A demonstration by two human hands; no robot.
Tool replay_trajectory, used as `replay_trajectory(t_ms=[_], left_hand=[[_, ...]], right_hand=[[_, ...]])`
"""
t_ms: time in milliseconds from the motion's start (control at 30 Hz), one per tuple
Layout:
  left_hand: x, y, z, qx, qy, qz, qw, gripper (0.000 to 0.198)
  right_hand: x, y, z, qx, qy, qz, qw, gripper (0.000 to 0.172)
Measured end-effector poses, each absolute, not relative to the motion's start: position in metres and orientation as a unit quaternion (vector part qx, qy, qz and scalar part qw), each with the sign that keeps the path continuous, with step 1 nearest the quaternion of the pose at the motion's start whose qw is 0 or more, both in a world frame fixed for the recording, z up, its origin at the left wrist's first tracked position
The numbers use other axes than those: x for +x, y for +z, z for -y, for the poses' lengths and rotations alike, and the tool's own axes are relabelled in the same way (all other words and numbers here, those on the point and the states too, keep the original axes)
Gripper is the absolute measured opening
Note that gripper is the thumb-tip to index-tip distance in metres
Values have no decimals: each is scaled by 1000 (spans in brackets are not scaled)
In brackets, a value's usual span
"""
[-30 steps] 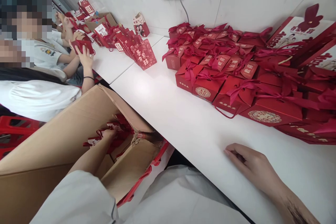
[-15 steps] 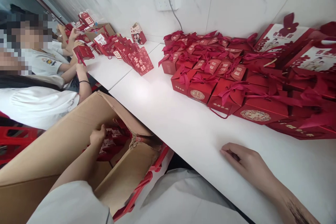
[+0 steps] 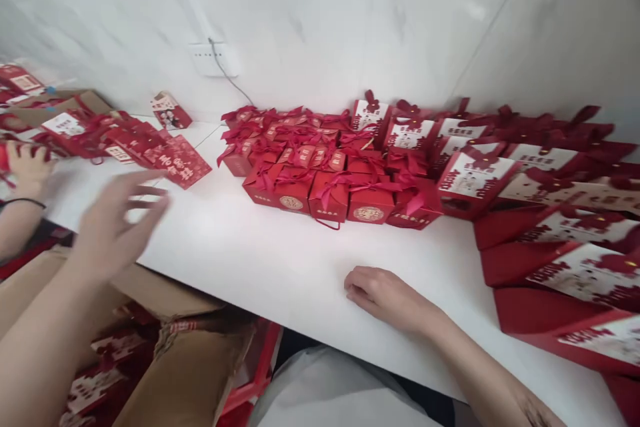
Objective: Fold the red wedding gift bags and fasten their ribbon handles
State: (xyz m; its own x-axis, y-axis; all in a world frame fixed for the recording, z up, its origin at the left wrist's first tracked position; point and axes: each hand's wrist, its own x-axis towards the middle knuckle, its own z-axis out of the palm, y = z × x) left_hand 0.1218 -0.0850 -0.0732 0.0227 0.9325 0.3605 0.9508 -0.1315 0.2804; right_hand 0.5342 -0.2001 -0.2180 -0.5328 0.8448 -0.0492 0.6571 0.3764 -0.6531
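My left hand [image 3: 120,223] is raised over the edge of the white table, fingers apart and slightly blurred, holding nothing. It is nearest to the flat red printed cards [image 3: 183,161] lying fanned on the table. Below my left forearm stands an open cardboard box [image 3: 173,373] with red and white gift boxes [image 3: 95,387] inside. My right hand [image 3: 387,293] rests on the table top, its fingers loosely curled with nothing in them. Beyond it sit rows of small red gift boxes [image 3: 327,197] tied with ribbon bows.
Larger red and white gift boxes [image 3: 477,173] line the right side and the wall. A co-worker's hand [image 3: 30,170] is at the far left, close to a carton [image 3: 95,103] of red boxes. A socket with a cable [image 3: 213,60] is on the wall. A red stool [image 3: 253,373] stands beneath the table edge.
My left hand has come up out of the cardboard box, empty, to above the table. The view has swung right. My right hand still rests on the table.
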Motion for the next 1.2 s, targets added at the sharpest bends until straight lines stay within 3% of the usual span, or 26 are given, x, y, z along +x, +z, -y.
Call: replay_trajectory(t_ms=[67,133,267,400,567,733,833,1000,1200], left_hand=[[171,-66,69,-858,-71,500,-93,53],[217,-64,50,-898,64,420,-118,48],[299,-54,4,-890,148,413,-127,51],[368,-54,-26,-903,57,403,-136,50],[433,-117,-7,-889,-83,450,3,52],[463,-183,27,-907,-151,391,49,61],[468,-199,36,-913,-191,351,84,62],[469,-214,36,-920,-201,326,83,61],[469,-221,35,-914,-232,316,102,61]], right_hand=[[546,-200,206,-468,308,817,134,18],[562,-182,215,-491,300,804,150,20],[596,-157,237,-546,266,763,221,22],[624,-150,261,-588,207,738,258,22],[655,-144,297,-646,116,697,289,20],[694,-140,331,-712,-149,585,357,10],[720,-143,344,-745,-255,528,318,15],[742,-141,358,-833,-211,443,254,37],[753,-147,351,-781,-150,560,231,35]])
